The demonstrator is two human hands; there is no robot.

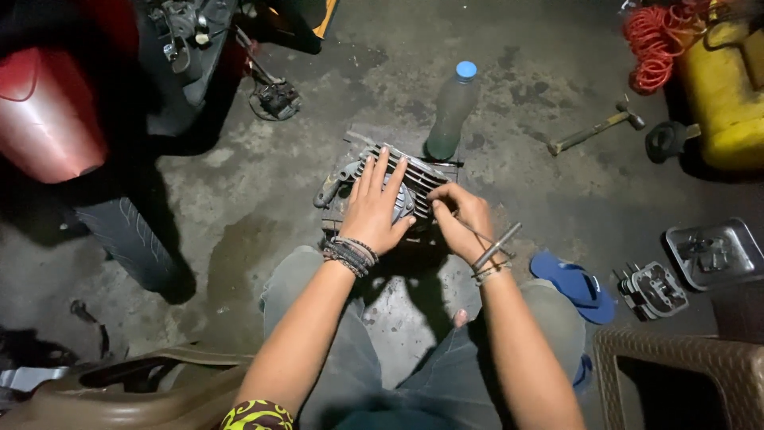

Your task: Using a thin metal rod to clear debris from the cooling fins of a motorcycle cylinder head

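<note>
Nearest, our left hand [374,209] lies flat w/ fingers spread on the finned engine cylinder [398,183], which sits on the concrete floor [239,239] just past our knees. Our right hand [463,225] is curled, pinching a thin metal tool [493,248] at its right edge. It looks heavy, rigid cast metal, prob. oily; fins give grip but sharp-ish, so better held by the body. Farther off: plastic bottle [452,111], hammer [595,127].

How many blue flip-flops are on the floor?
1: a blue flip-flop lies on the concrete floor right of the person's right knee. A second may be hidden under the leg.
</note>
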